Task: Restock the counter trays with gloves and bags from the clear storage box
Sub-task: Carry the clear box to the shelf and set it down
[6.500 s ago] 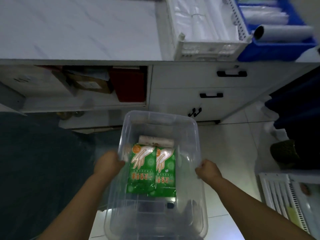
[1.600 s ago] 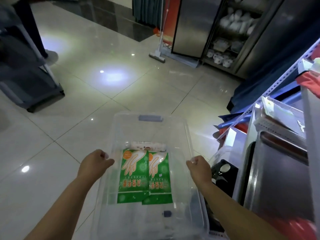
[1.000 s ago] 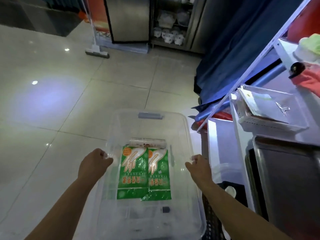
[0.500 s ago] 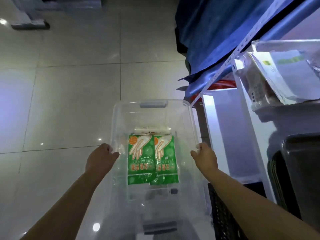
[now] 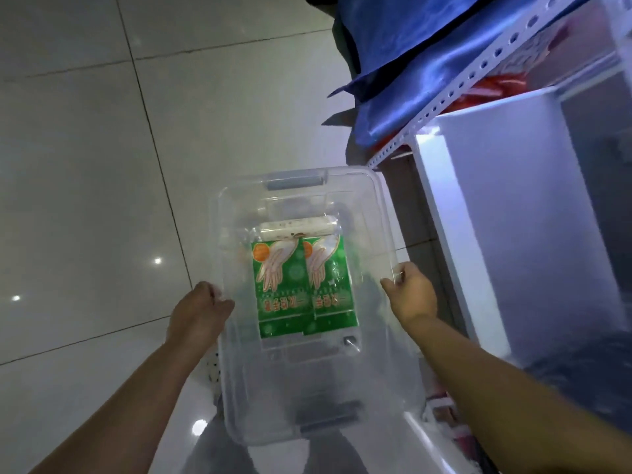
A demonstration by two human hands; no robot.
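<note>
Head view, looking straight down. Clear storage box (image 5: 383, 213) carried above a pale tiled floor (image 5: 85, 165), one hand on each long side. Left hand (image 5: 198, 314) curled closed over the left rim; right hand (image 5: 410, 292) closed on the right rim, thumb hooked over the edge. Inside, on the box bottom: two green glove packets (image 5: 301, 285) flat and side by side, touching, printed with white hand shapes. Just beyond them, a pale roll (image 5: 295, 227) lying crosswise against their far ends. Grey handle (image 5: 295, 183) at the far end of the box. Right of the box, a white perforated shelf upright (image 5: 455, 87) and blue fabric (image 5: 410, 46) draped behind it
</note>
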